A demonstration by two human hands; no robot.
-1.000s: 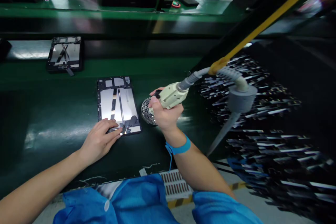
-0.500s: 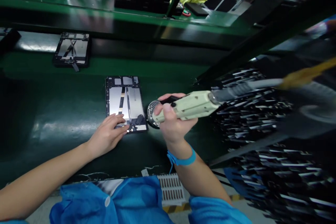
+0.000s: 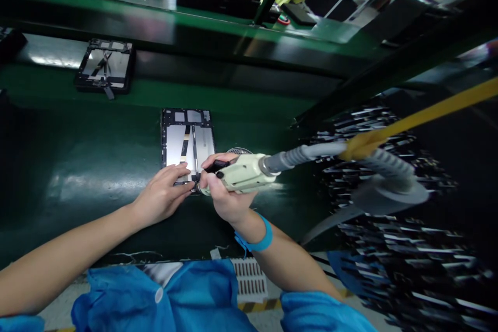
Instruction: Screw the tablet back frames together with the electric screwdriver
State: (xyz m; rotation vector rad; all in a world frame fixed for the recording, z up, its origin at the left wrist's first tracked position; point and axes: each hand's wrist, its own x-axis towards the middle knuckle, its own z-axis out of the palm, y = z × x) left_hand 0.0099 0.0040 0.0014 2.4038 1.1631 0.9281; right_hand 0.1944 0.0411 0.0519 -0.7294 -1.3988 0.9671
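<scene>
The right hand (image 3: 225, 197) is clenched around a cream electric screwdriver (image 3: 243, 172), its tip at the near edge of an open black tablet chassis (image 3: 187, 143) on the green belt (image 3: 97, 166). The left hand (image 3: 161, 198) lies flat, fingers pressing that near edge. Farther off lies a second chassis (image 3: 105, 66).

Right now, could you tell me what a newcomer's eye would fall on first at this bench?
Most striking is the cream electric screwdriver gripped in the right hand, its tip down at the near edge of an opened tablet chassis lying mid-belt. The left hand rests on that same near edge. A grey hose and yellow strap run off right from the tool, and a second chassis lies farther back on the left.
</scene>
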